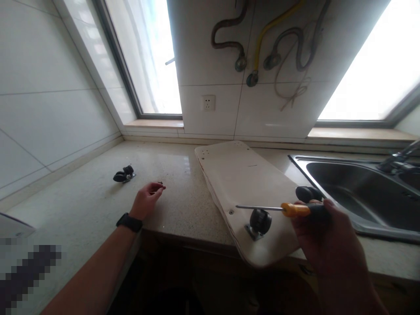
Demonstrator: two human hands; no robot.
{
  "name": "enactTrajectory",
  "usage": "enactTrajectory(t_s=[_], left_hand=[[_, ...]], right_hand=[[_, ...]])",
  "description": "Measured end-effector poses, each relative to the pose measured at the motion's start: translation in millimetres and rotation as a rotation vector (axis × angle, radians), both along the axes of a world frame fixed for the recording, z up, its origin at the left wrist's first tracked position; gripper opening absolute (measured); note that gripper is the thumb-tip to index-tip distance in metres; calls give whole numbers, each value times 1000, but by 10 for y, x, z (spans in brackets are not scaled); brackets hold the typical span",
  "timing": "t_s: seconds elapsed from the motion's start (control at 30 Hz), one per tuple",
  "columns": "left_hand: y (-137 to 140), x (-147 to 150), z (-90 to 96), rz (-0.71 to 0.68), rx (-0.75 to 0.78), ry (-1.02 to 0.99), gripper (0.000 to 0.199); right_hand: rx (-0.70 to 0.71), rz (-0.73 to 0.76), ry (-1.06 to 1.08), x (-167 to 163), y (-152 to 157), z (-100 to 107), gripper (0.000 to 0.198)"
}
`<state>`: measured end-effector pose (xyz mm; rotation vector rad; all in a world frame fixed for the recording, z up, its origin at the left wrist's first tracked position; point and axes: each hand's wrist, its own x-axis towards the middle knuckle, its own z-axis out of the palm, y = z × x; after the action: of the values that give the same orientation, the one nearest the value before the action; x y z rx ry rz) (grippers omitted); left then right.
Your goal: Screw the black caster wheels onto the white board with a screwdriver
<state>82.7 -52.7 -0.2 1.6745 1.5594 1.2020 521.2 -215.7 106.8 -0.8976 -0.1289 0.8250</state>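
Note:
My right hand [331,236] is wrapped around a screwdriver [295,210] with an orange and black handle. Its metal shaft points left, over a pale board with rounded corners [229,175]. A black caster wheel [260,221] on a metal plate sits at the board's near end, and a second caster [307,193] is partly hidden behind my right hand. On the counter, my left hand [149,199] has its fingertips pinched together beside tiny dark bits; what they hold is too small to name. Farther left lies a loose pair of black caster wheels [124,173].
A steel sink [354,179] with a faucet [400,155] adjoins the board on the right. Hoses and a yellow pipe [262,39] hang on the tiled wall above a socket [208,103]. The counter's front edge runs below my left hand.

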Motion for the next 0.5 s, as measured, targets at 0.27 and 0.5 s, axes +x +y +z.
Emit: enactTrajectory(t_s=[0.27,0.5], left_hand=[[-324,699,154,-147,-170,-610,35],[-535,945,231,-195,-313,-921,29]], right_hand=[[-12,16,51,-70,-51,-2,14],[17,41,32,-30,-60,-67,10]])
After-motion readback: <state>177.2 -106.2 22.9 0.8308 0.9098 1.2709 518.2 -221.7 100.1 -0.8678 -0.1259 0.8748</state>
